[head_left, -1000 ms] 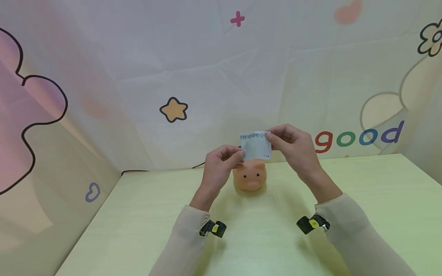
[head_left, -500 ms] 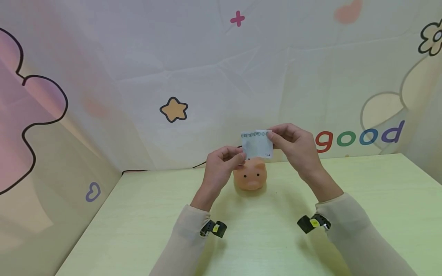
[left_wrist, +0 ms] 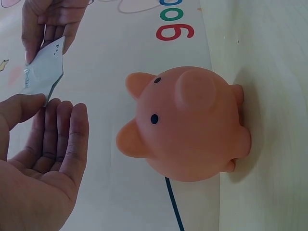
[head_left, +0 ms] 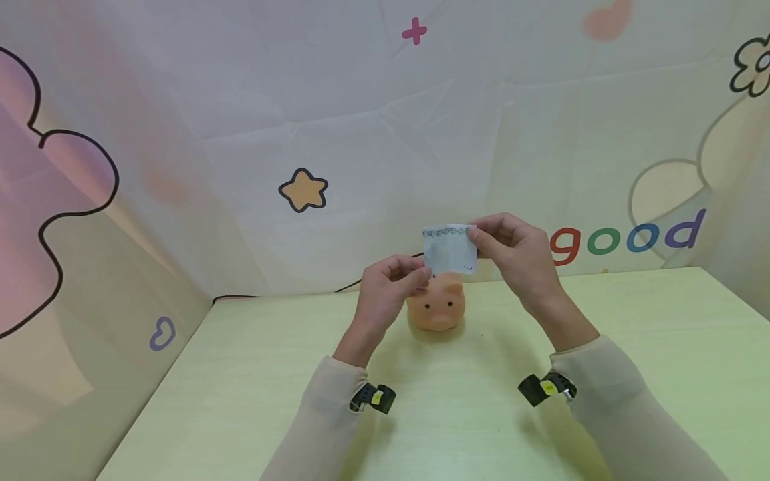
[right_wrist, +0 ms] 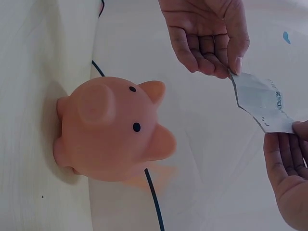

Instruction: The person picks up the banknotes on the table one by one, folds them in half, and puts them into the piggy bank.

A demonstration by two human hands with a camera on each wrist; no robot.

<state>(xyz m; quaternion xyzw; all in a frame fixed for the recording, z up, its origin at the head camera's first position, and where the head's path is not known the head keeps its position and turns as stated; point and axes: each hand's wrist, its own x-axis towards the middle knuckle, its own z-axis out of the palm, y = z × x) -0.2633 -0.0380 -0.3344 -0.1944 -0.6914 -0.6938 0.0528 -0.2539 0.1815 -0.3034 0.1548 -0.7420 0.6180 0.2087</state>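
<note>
A pale blue-white folded banknote (head_left: 450,249) with green print along its top edge is held up between both hands. My left hand (head_left: 387,294) pinches its lower left corner between thumb and fingers. Higher up, the thumb and fingers of my right hand (head_left: 519,257) pinch its upper right corner. Both pinches also show in the left wrist view, where the banknote (left_wrist: 45,72) looks bent. Just beneath it in the head view, an orange piggy bank (head_left: 436,310) stands upright on the table, facing me. The banknote and left fingertips partly cover the top of the piggy bank.
The pale wooden table (head_left: 252,387) ends at a printed backdrop (head_left: 240,200) behind the piggy bank. A thin dark cable (left_wrist: 174,204) runs behind the piggy bank. Each sleeve carries a black wrist strap.
Both hands have shifted the banknote slightly up and to the right. Their pinches look the same, and the piggy bank has stayed in place.
</note>
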